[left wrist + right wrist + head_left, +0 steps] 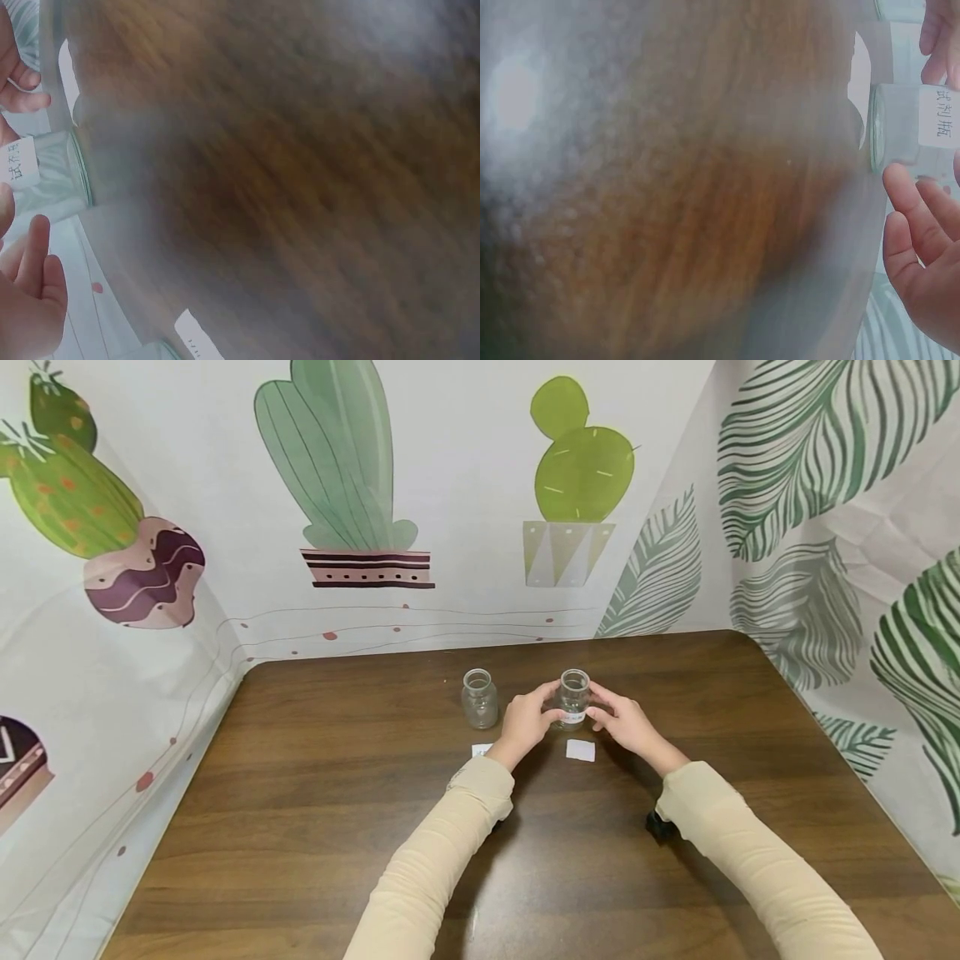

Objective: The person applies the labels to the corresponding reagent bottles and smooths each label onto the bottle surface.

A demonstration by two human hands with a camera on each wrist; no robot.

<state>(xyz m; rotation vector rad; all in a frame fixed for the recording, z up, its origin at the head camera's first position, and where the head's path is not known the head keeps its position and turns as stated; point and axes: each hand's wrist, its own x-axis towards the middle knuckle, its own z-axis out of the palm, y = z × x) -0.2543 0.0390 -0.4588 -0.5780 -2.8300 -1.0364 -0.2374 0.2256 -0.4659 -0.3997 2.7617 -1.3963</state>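
Note:
A clear glass jar (574, 685) stands between the two hands, mouth up, with a white handwritten label (939, 116) on its front. From the left side, my left hand (527, 720) holds it, forefinger near the rim and thumb low by the label. On the opposite side my right hand (622, 722) grips it with thumb and forefinger; its other fingers (919, 221) are loosely bent off the glass. Just in front of the jar a blank-looking white paper slip (581, 750) lies on the table. Whether the jar's base touches the table is hard to tell.
A second glass jar (480, 702), without a visible label, stands left of the left hand. Another white slip (481, 749), with marks on it, lies partly behind the left wrist. The brown wooden table (315, 827) ends at a patterned cloth backdrop (465, 510).

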